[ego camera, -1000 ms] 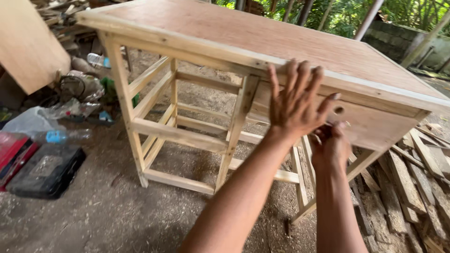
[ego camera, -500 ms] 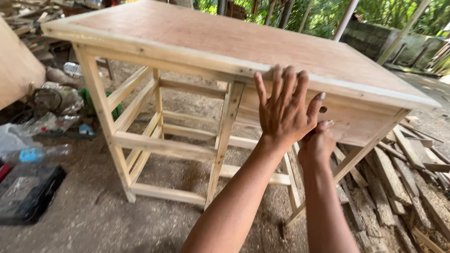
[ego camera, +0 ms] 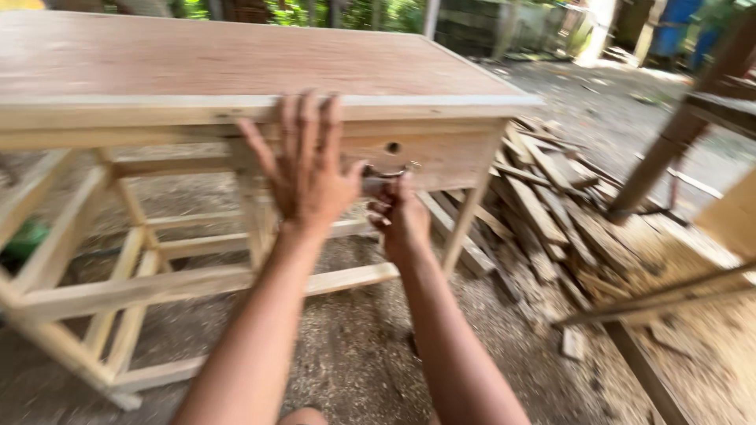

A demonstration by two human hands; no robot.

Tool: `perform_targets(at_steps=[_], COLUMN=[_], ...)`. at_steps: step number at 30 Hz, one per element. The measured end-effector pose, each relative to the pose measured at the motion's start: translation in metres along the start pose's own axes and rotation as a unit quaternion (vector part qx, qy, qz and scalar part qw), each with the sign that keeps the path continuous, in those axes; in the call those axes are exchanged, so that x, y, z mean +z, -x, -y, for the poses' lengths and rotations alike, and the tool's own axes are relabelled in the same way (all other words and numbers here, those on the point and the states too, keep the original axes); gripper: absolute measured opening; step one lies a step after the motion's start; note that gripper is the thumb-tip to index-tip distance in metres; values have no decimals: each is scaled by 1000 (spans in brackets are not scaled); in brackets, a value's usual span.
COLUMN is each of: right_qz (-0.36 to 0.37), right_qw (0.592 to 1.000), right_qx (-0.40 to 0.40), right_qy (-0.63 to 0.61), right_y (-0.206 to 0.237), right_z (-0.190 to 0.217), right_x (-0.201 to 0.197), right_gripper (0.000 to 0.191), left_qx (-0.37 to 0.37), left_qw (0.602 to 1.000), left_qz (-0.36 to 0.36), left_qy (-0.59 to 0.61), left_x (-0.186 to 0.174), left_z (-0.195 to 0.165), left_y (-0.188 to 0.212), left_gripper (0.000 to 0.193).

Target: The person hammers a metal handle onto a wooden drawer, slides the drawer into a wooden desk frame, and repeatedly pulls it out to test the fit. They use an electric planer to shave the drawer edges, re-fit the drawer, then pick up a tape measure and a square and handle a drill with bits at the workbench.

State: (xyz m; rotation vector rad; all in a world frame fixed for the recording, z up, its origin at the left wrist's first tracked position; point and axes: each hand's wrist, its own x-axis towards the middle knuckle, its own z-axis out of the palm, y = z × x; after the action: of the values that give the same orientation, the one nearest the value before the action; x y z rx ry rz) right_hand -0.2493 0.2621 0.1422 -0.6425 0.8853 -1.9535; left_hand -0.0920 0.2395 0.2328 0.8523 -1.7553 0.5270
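A bare wooden desk (ego camera: 197,63) with a plywood top and an open frame of rails stands in front of me. My left hand (ego camera: 305,161) is spread flat with fingers apart against the desk's front edge and drawer front (ego camera: 441,153). Just to its right, my right hand (ego camera: 400,214) is closed around a small metal handle (ego camera: 383,178) held at the drawer front. A round hole (ego camera: 392,147) shows in the drawer front just above the handle.
A pile of scrap wooden slats (ego camera: 543,201) lies on the ground right of the desk. A dark wooden post (ego camera: 669,134) leans at the far right. Sawdust (ego camera: 693,260) covers the ground there. Something green (ego camera: 24,240) sits behind the frame at left.
The view has swung to the right and closer to the desk. My left hand stays spread on the front edge. My right hand has come up to the drawer front with the handle.
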Motion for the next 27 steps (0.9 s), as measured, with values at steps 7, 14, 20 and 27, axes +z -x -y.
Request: perform_targets(at_steps=[7, 14, 20, 27], right_qz=[-9, -23, 17, 47], right_qw=[1000, 983, 998, 998], right_qx=[27, -119, -52, 28], right_qy=[1, 137, -36, -21], right_y=[30, 39, 27, 24], right_z=[-5, 12, 24, 17], right_x=[-33, -19, 1, -13], right_gripper=[34, 36, 29, 31], left_qx=[19, 20, 29, 9], left_qw=[999, 998, 997, 998], left_qz=[-31, -51, -54, -59], left_qy=[-25, -32, -53, -38], left_x=[13, 40, 45, 39], left_z=[1, 12, 16, 8], left_y=[12, 19, 21, 14], left_gripper=[125, 120, 120, 118])
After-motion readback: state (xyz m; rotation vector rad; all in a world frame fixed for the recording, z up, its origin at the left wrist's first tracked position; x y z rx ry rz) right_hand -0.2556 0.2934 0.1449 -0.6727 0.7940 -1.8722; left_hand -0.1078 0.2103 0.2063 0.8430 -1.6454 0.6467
